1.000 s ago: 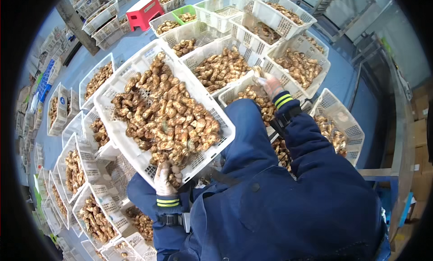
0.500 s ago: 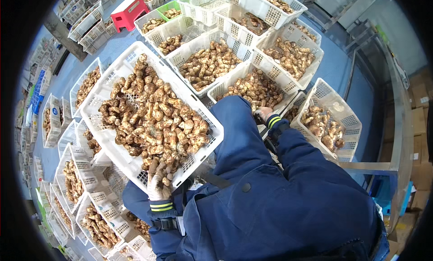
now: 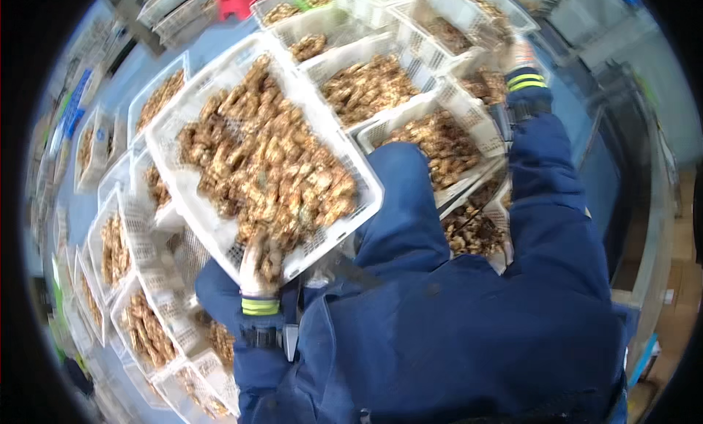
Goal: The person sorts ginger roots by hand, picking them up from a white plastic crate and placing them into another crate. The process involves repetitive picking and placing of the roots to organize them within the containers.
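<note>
In the head view, a big white basket (image 3: 220, 226) full of brown roots (image 3: 271, 168) is held up at about 9 o'clock from the middle. Its near rim is gripped at 7 o'clock by the gloved left hand (image 3: 258, 266), fingers closed on the edge. The gloved right hand (image 3: 516, 56) is stretched out to 1 o'clock by other white baskets (image 3: 447, 6); whether it is open cannot be told. The basket looks heavy and stiff, and the knobbly roots could spill. It is best held at two far-apart rims.
</note>
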`<state>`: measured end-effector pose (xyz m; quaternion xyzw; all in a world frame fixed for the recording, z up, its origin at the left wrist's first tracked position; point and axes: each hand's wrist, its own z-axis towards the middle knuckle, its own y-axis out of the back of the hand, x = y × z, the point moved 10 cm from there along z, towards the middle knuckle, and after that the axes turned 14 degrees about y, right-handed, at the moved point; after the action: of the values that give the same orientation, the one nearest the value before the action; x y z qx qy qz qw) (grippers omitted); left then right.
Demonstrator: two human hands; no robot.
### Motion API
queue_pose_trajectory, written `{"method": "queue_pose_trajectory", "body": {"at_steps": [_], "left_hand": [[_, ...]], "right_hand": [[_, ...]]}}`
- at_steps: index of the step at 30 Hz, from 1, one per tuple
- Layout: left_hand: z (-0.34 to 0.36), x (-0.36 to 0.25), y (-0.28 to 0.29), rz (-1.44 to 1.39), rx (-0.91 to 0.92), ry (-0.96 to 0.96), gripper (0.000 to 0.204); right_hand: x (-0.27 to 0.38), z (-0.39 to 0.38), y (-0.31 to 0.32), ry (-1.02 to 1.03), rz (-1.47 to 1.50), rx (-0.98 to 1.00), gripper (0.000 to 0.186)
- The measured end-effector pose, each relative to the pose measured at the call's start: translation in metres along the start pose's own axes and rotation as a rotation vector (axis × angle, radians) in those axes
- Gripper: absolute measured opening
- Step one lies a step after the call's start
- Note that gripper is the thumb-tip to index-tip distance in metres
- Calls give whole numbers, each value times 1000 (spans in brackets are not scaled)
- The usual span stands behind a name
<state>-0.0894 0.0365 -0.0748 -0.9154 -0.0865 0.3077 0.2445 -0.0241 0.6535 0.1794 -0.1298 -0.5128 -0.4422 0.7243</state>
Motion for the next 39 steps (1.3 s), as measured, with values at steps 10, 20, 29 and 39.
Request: {"method": "queue_pose_trajectory", "body": {"at_steps": [10,20,29,39], "left_hand": [[6,-9,-5,-130,208,-87,23],[-8,-4,-5,-94,13,-39,29],[-2,3,-4,-79,64,15,28],[-6,-4,-12,-69,144,-32,28]], "right_hand": [[95,-222,-358,431,17,1094,43],[53,-344,-521,837,-788,1657,39],[63,-309,-518,860,-992,1331,26],[43,-275,-503,735,-1040,1297,28]]}}
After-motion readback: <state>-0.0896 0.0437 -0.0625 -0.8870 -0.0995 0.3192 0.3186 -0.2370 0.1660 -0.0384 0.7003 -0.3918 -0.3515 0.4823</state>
